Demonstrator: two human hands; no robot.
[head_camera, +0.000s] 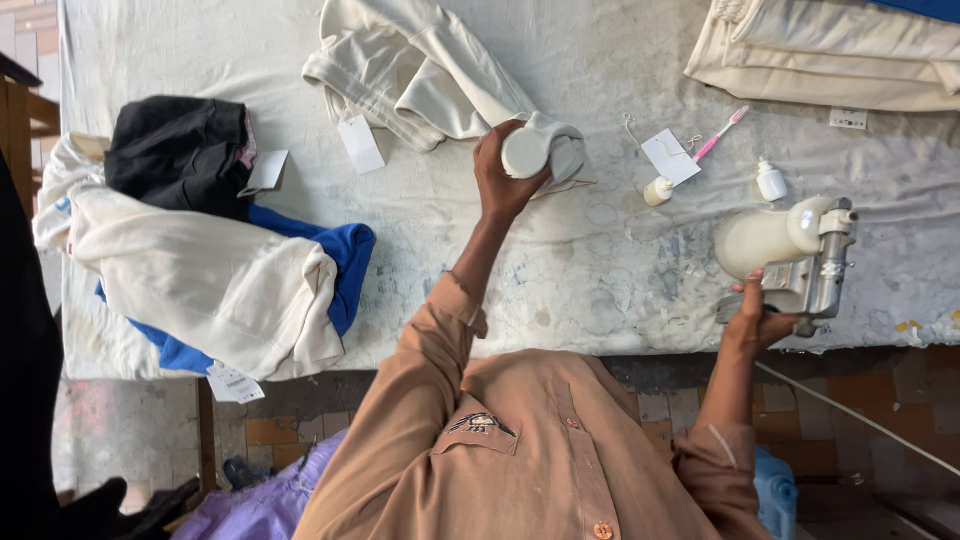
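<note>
Head view: left hand (505, 175) grips cream cloth (545, 150), right hand (758, 318) grips a spray gun (790, 255)
Its cup could spill onto the stained bench (560, 270) if tipped

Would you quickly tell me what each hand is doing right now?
Left hand: closed around a white plastic bottle above the table.
Right hand: closed on the handle of a metal spray gun with a cream cup.

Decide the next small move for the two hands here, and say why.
Probably swing the spray gun across toward the bunched cream cloth. The right hand grips the gun near the table edge, well apart from the cloth, which the left hand holds bunched.
</note>
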